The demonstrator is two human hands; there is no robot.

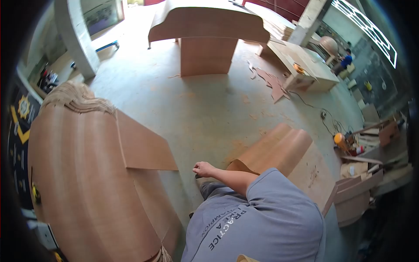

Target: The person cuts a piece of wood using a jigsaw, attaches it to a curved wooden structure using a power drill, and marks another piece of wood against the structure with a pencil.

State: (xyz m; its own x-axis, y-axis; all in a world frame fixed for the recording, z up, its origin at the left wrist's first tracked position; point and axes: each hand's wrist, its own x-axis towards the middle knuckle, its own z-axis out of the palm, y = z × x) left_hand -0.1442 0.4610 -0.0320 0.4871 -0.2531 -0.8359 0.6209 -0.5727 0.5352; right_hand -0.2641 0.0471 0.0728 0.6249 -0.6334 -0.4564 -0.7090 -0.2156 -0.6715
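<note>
My right hand (203,169) is closed in a fist in front of my body, above the floor. A small dark shape shows just below its fingers; I cannot tell whether it is held or is part of a shoe. Left of the hand is the corner of a flat brown plywood sheet (144,146), apart from it. That sheet lies against a big stack of curved thin plywood sheets (83,174). A wavy bent plywood sheet (275,148) lies close to my right forearm, on a paler board (312,174). My left hand is out of sight.
A large plywood-covered table (205,56) with a curved edge stands ahead. Plywood offcuts (273,83) lie by a low wooden bench (305,65). Cables (331,118), an orange-lidded container (339,139) and scrap wood (362,187) are at the right. A person (345,61) works far back.
</note>
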